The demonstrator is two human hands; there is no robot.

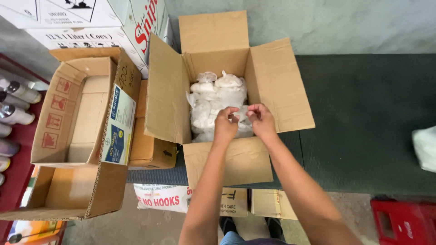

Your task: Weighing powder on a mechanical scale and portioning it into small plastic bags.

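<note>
An open brown cardboard box (272, 81) stands on a dark green surface, flaps spread outward. Inside lie several clear plastic bags of white material (215, 97). My left hand (225, 124) and my right hand (261, 119) reach over the box's near edge. Both pinch the plastic of one bag at the near side of the pile, fingertips close together. The bottom of the box is hidden by the bags.
An empty open cardboard box (81, 113) lies tipped at the left, resting on another open box (68, 190). White printed cartons (86, 22) are stacked behind. Bottles (16, 106) line the far left edge. A red crate (402, 222) sits bottom right, a white bag (426, 147) at the right edge.
</note>
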